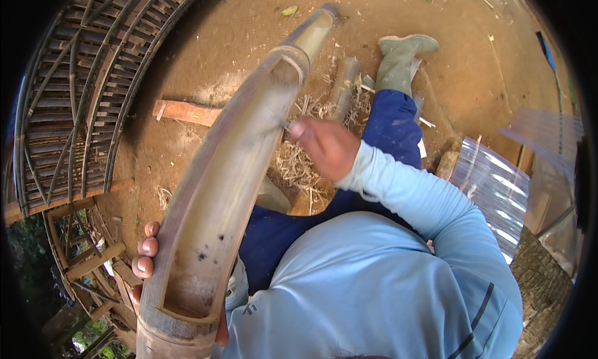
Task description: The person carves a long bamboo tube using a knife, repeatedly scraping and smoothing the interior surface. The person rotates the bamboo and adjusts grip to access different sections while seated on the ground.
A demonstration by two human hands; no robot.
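Note:
A long split bamboo half point(237, 159) runs from my lap up toward the far ground, hollow side facing up. My left hand point(144, 259) grips its near end from underneath, fingers curled over the left edge. My right hand point(327, 146) is closed, blurred by motion, at the right edge of the bamboo about halfway along; a small tool seems to be in it, but it is mostly hidden. My blue trouser leg point(389, 125) and green rubber boot point(402, 60) stretch out beyond the hand.
Bamboo shavings and offcuts point(311, 166) litter the dirt ground under the piece. A slatted bamboo frame point(81, 91) lies at the left. A wooden plank point(184, 111) rests on the soil. Clear corrugated sheeting point(498, 178) stands at the right.

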